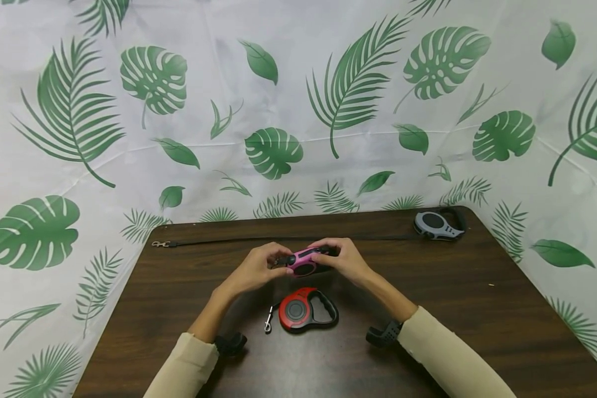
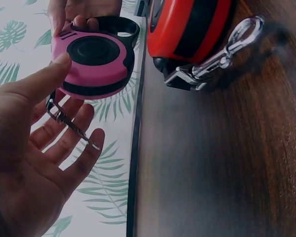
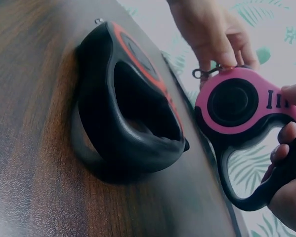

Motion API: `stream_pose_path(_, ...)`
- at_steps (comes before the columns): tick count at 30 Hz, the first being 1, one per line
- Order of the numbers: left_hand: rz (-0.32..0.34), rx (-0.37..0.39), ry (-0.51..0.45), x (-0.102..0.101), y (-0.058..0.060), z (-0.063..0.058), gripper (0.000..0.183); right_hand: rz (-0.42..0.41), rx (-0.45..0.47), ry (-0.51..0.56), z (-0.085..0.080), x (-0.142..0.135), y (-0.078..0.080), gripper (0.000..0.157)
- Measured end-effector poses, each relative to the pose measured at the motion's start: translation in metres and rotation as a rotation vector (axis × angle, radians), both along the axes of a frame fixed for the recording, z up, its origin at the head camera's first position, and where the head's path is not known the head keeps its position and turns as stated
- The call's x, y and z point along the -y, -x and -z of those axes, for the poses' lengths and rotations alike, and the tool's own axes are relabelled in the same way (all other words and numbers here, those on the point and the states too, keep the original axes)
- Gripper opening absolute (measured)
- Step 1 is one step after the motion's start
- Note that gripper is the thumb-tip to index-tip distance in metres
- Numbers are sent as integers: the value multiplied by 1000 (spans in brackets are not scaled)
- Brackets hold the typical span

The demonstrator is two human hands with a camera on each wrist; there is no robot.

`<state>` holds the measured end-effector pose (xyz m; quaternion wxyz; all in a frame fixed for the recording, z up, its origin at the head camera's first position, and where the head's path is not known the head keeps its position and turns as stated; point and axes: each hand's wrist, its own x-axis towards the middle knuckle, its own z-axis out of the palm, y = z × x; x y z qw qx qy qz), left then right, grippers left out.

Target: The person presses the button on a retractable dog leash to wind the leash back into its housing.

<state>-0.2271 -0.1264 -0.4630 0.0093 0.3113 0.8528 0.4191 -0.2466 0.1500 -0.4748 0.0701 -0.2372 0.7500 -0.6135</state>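
A pink and black retractable dog leash [image 1: 305, 268] is held up between both hands above the table. My right hand [image 1: 348, 261] grips its black handle, with the thumb near the buttons on the pink casing [image 3: 246, 79]. At the other end my left hand [image 1: 254, 270] pinches the casing's front, thumb on the pink face and fingers behind. Beside those fingers hangs the leash's metal clip [image 2: 68, 121]. Below the hands, a red and black retractable leash [image 1: 296, 310] lies on the table, its silver clip [image 1: 268, 320] pointing left.
At the back right of the dark wooden table [image 1: 179, 309] lies a grey retractable leash [image 1: 434, 222]. Its black cord [image 1: 229, 240] stretches left along the back to a metal clip [image 1: 160, 244]. A leaf-patterned cloth [image 1: 298, 99] hangs behind the table.
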Motion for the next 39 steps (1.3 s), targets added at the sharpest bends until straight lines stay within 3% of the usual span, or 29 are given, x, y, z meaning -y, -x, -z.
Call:
stream_pose_path(12,-28,52,24,5,7,9,27,-3,0,-63,13,11,15,25)
stream_pose_path(21,-38,72,45,12,11,17,29,11,-80,-120,23,19,23,37)
stream_pose_path(30,-82,88,57,16,17,22,29,65,-162,-259,26,23,27,56)
stream_pose_path(39,-113,160,42,17,20,25,37,130,-179,-343,31,28,31,57)
